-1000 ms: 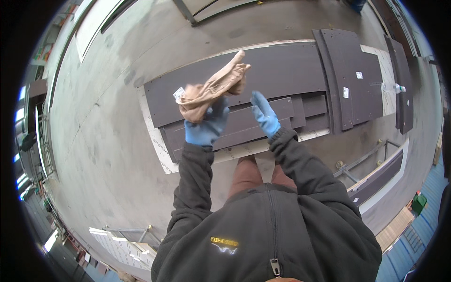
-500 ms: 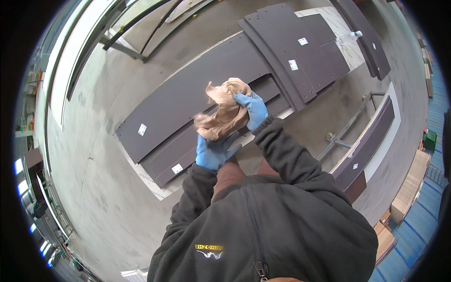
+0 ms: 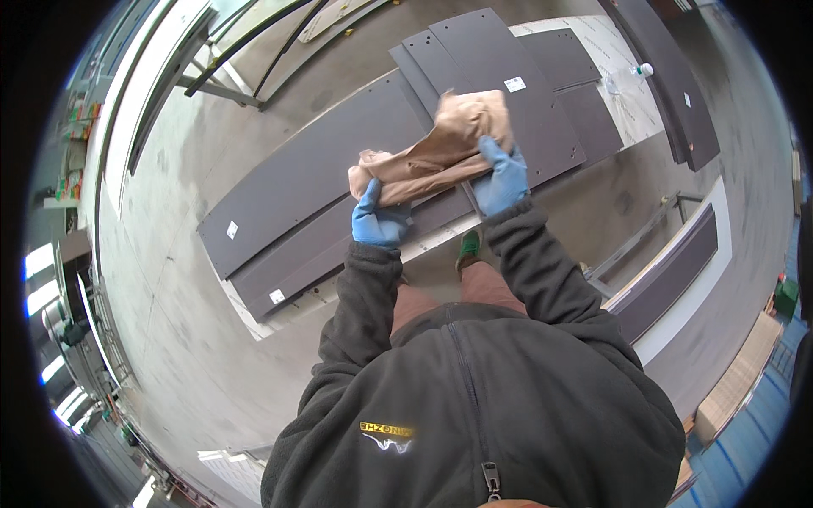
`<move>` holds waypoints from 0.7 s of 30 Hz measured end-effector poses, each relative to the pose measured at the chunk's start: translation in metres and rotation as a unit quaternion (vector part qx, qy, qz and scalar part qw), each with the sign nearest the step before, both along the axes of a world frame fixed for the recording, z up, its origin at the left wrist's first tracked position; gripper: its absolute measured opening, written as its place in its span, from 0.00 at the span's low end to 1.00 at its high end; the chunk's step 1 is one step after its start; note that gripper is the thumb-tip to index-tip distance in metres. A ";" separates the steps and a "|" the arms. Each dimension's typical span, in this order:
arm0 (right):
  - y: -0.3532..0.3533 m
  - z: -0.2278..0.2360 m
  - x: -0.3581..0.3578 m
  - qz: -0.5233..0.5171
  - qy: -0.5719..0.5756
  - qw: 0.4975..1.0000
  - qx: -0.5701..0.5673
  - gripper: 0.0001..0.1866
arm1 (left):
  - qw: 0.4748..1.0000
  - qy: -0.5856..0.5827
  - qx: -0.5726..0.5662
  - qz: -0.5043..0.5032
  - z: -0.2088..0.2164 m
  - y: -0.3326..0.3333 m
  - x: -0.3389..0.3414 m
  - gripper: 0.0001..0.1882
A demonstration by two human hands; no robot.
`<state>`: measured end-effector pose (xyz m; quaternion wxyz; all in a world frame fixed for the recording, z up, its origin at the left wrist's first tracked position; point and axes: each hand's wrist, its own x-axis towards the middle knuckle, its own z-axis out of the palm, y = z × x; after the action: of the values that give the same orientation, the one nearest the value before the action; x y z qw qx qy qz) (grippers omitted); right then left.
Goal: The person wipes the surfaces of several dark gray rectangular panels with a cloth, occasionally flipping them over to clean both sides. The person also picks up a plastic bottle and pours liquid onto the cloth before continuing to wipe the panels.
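A crumpled tan cloth is stretched between my two hands, above several dark grey panels. My left hand, in a blue glove, grips its left end with the thumb over the fabric. In a matching glove, my right hand pinches the right end, where the cloth bunches up higher and looks slightly blurred. Below the cloth lies a long dark panel with a small white label. Further right, a wider dark panel with small holes overlaps it.
A clear plastic bottle lies on the white sheet beyond the panels. At the far right stands another dark panel stack. A metal frame is at the upper left. Nearer on the right, a dark panel rests on a white board.
My hands have moved apart and farther forward, pulling the bunched cloth out into a longer strip. The view has shifted, and a green shoe now shows below.
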<state>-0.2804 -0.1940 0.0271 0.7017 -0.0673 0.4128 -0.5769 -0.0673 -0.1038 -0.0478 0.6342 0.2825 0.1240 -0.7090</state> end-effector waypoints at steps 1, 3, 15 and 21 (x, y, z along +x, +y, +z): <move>-0.010 -0.003 -0.013 -0.021 -0.016 1.000 0.015 0.26 | 1.000 -0.014 0.006 0.018 0.006 0.001 -0.012 0.30; -0.022 -0.012 -0.026 -0.057 -0.015 0.998 0.015 0.28 | 0.998 -0.014 -0.026 0.048 0.017 0.002 -0.028 0.35; 0.005 0.003 0.039 0.355 0.607 0.391 -0.594 0.32 | 0.927 0.220 -0.302 -0.039 0.038 0.010 -0.022 0.44; 0.037 0.014 0.083 0.218 0.487 0.632 -0.561 0.22 | 0.995 -0.063 -0.074 -0.002 0.059 0.026 0.032 0.44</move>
<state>-0.1970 -0.1569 0.0416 0.3307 -0.8076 0.2642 -0.4107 -0.0348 -0.0778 0.0112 0.6588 0.2791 0.0304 -0.6980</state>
